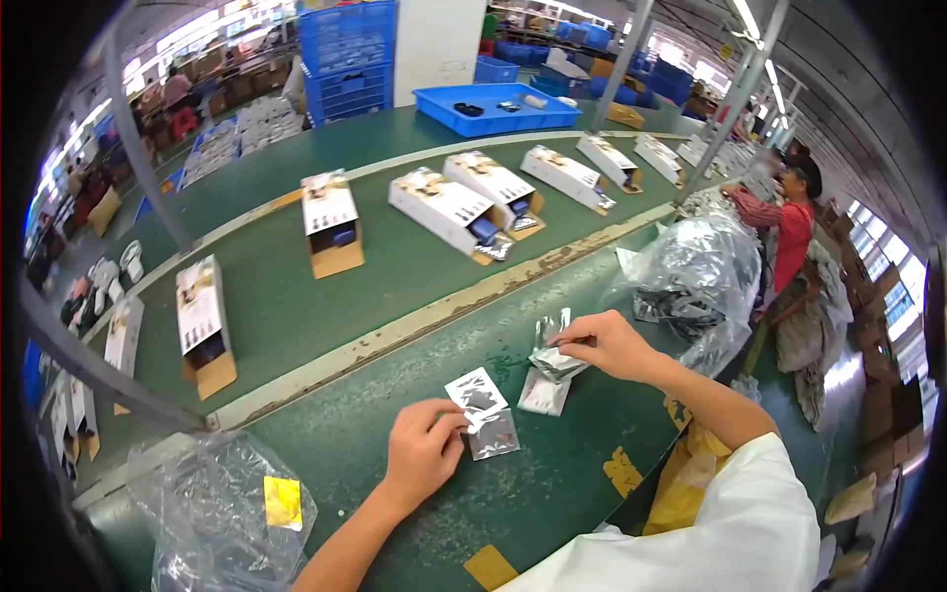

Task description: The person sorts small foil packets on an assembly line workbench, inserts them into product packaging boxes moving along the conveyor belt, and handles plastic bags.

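At the green worktable, my left hand [424, 449] has its fingers and thumb pinched at the left edge of a flat silver packet [493, 436]. That packet lies on the table, and a shiny white-silver part [477, 391] extends beyond it; I cannot tell whether this is a second packet. My right hand [614, 345] is to the right and slightly farther away, its fingertips closed on a crinkled silver foil packet [557, 363]. Beneath that packet, another flat silver packet [543, 394] rests on the table.
Beyond a worn ledge, a green conveyor [395, 286] carries several open white boxes [329, 212]. A clear plastic bag [222, 513] lies at left, a large bag of packets [702, 271] at right. A blue tray [493, 111] stands beyond; a co-worker [789, 222] is at right.
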Demonstrator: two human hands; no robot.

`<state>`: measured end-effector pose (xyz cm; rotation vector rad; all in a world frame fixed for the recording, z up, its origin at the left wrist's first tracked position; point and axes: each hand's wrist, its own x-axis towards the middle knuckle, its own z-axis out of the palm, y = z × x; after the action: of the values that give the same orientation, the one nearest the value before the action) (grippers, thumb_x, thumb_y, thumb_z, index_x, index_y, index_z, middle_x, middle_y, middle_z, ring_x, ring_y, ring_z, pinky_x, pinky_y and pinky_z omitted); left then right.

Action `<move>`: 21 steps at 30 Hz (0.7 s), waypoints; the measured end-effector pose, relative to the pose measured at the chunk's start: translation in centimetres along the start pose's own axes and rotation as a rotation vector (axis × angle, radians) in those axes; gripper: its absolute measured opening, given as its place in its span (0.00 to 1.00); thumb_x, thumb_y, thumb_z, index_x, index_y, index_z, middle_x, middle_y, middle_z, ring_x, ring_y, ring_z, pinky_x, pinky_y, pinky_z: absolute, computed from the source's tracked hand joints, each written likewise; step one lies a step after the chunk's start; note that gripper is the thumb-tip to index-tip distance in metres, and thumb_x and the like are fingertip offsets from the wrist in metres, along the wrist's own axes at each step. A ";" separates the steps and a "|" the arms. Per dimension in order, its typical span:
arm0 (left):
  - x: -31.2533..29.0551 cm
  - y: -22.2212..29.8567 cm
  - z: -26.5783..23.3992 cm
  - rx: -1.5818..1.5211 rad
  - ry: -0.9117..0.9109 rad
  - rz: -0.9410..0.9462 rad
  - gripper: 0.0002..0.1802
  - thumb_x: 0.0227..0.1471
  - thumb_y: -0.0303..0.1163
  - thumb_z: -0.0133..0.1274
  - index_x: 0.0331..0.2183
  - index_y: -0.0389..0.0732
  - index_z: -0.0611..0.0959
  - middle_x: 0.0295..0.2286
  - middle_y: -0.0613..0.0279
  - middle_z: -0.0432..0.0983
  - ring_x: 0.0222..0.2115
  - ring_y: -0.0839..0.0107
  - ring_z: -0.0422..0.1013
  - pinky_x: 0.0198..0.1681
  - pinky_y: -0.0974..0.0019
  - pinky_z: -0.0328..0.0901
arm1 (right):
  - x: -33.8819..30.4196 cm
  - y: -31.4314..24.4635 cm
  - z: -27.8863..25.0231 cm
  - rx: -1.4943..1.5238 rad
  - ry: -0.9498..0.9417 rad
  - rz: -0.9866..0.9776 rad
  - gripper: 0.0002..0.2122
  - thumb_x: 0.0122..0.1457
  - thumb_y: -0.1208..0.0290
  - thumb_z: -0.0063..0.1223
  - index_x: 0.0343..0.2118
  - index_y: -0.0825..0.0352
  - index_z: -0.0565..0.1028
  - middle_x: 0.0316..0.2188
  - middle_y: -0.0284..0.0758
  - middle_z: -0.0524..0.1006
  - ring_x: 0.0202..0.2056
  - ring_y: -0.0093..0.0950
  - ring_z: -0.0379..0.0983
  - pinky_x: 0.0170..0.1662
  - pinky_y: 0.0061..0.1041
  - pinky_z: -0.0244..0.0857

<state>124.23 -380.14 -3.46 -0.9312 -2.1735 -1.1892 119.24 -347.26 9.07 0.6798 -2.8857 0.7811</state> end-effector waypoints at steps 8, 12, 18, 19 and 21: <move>-0.2 -5.6 -11.5 -0.206 0.595 -0.482 0.08 0.60 0.25 0.49 0.38 0.35 0.82 0.41 0.59 0.75 0.44 0.65 0.71 0.53 0.65 0.62 | 7.7 -5.8 5.1 0.356 -0.358 -0.111 0.11 0.63 0.68 0.58 0.46 0.64 0.83 0.47 0.36 0.79 0.46 0.30 0.76 0.47 0.29 0.69; -4.6 -12.7 -19.4 0.383 0.831 -0.364 0.09 0.62 0.25 0.49 0.39 0.29 0.79 0.42 0.56 0.72 0.43 0.63 0.70 0.49 0.64 0.64 | 10.8 -9.2 7.9 0.291 -0.369 -0.176 0.11 0.64 0.69 0.57 0.47 0.64 0.82 0.41 0.33 0.78 0.42 0.25 0.73 0.43 0.26 0.67; -8.5 -14.8 -23.3 0.828 0.467 -0.474 0.05 0.58 0.25 0.55 0.37 0.34 0.81 0.35 0.58 0.70 0.36 0.57 0.71 0.41 0.56 0.66 | 15.8 -16.8 11.8 0.623 -0.641 -0.048 0.13 0.62 0.70 0.59 0.45 0.72 0.80 0.28 0.33 0.82 0.28 0.16 0.71 0.33 0.21 0.66; -8.4 -14.9 -23.8 0.947 0.402 -0.426 0.07 0.57 0.26 0.57 0.39 0.35 0.82 0.35 0.57 0.70 0.36 0.57 0.71 0.40 0.55 0.67 | 16.3 -16.9 12.5 0.644 -0.693 0.013 0.13 0.61 0.71 0.60 0.45 0.73 0.80 0.26 0.32 0.82 0.27 0.16 0.72 0.32 0.21 0.65; -8.7 -15.0 -24.4 1.057 0.332 -0.381 0.09 0.56 0.26 0.58 0.40 0.36 0.82 0.35 0.57 0.70 0.35 0.58 0.71 0.39 0.55 0.67 | 17.0 -16.7 14.3 0.570 -0.710 0.059 0.10 0.58 0.73 0.62 0.39 0.72 0.78 0.24 0.32 0.82 0.25 0.18 0.74 0.30 0.22 0.65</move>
<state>120.83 -409.83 -5.14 0.1236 -2.2648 -0.1583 111.84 -374.00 7.46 1.1172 -3.2886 1.7096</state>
